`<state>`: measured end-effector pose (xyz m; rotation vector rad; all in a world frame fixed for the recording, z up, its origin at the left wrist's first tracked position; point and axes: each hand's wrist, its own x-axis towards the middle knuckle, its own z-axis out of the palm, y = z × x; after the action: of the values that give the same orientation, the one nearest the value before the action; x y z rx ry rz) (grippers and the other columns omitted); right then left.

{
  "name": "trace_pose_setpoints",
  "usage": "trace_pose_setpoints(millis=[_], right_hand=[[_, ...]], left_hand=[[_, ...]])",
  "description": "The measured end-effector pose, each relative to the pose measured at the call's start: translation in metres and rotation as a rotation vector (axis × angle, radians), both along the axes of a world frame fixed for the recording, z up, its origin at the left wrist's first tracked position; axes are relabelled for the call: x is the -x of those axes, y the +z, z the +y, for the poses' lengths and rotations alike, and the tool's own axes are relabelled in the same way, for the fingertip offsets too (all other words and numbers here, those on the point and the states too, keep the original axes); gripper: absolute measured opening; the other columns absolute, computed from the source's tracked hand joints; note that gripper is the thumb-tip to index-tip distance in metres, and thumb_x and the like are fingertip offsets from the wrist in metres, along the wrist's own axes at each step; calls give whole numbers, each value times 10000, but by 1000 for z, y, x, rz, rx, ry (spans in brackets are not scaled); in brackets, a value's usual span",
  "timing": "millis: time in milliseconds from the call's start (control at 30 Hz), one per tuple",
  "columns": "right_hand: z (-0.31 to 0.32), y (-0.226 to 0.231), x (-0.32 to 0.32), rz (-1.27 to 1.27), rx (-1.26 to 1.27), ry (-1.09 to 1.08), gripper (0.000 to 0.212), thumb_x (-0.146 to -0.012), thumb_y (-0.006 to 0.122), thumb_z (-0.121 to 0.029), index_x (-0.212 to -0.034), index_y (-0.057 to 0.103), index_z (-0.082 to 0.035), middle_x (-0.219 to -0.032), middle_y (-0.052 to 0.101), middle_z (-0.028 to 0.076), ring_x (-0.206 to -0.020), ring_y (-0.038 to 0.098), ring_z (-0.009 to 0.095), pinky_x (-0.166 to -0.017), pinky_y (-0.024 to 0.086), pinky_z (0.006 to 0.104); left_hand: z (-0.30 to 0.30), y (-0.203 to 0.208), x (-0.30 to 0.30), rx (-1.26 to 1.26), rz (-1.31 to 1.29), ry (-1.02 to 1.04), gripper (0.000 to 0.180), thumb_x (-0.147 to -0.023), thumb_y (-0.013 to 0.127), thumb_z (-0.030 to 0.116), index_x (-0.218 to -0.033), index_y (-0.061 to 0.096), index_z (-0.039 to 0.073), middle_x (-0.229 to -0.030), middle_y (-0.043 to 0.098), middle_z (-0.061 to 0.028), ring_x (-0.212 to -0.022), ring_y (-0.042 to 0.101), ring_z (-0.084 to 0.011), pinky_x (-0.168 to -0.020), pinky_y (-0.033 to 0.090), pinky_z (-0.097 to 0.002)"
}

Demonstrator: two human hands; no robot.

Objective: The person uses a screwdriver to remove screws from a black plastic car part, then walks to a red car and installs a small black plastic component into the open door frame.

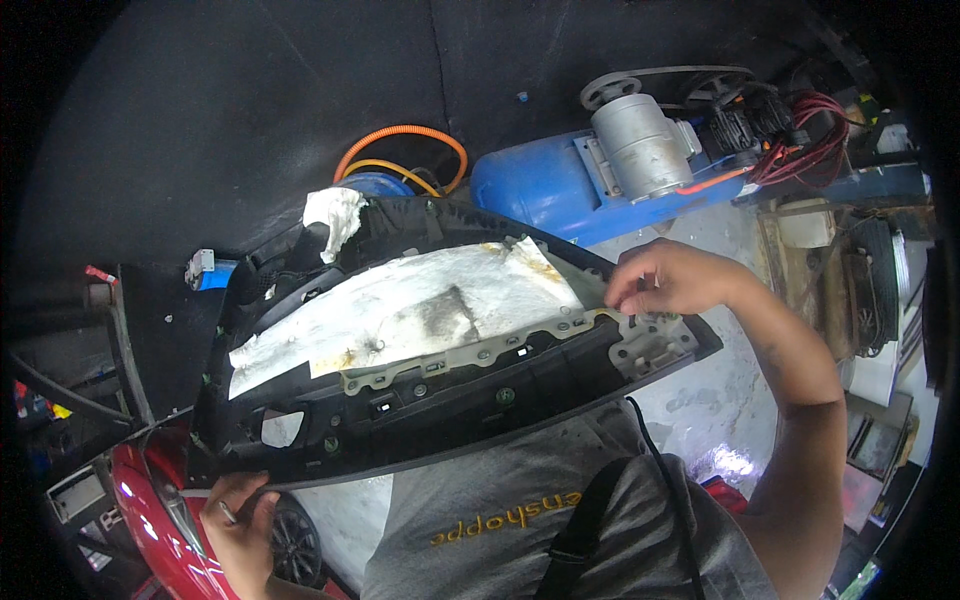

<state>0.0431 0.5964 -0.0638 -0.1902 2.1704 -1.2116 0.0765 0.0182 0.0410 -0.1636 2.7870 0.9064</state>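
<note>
Gripping the lower left edge of a long black car trim panel [440, 400], the left hand [238, 520] curls its fingers around the rim just beside a red car body [160, 520]. Between the hands the panel lies inner side up, a stained white pad [420, 305] across it. At its far end the right hand [665, 280] pinches the panel's upper edge, with a blue compressor tank [540, 190] beyond.

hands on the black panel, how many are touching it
2. The left hand grips the lower left edge of the black panel. The right hand pinches its upper right edge by the grey bracket. No other hands are in view.
</note>
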Motion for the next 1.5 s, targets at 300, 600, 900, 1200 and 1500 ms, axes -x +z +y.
trace_pose_setpoints(millis=[300,600,900,1200,1500], right_hand=[[3,-23,6,195,-323,248,324,-820,918,-301,-848,719,-47,-826,689,45,-762,649,163,-665,489,346],[6,-22,7,28,1,93,140,-827,893,-101,-870,766,-61,-845,699,39,-803,642,163,-735,483,314],[-53,9,40,383,-160,15,282,-816,906,-141,-852,642,-47,-833,643,18,-760,611,153,-684,473,313],[-191,57,71,-163,883,-57,744,-971,745,6,-1577,322,-83,-1259,682,166,-997,742,223,-834,597,322],[-169,53,83,136,1344,-179,557,-922,782,37,-1415,531,-28,-1290,686,131,-1091,715,186,-857,621,309]], left_hand=[[0,0,11,66,121,-175,449,-670,875,-40,-1109,782,-24,-1060,759,-165,-1004,723,-292,-909,552,-356],[-45,58,7,-616,505,98,669,-1131,342,590,-1356,599,14,-1215,695,-192,-544,487,-79,-399,331,-189],[19,32,50,-1258,806,23,600,-1149,297,543,-1208,627,46,-1179,704,-225,-975,712,-281,-839,638,-427],[129,-35,83,-1816,328,-229,638,-1093,323,662,-1347,611,152,-1342,649,-163,-1213,612,-325,-1101,438,-499],[152,-48,72,-1481,209,-161,811,-1060,286,743,-1459,510,73,-1410,625,-180,-1302,612,-325,-1107,456,-454]])
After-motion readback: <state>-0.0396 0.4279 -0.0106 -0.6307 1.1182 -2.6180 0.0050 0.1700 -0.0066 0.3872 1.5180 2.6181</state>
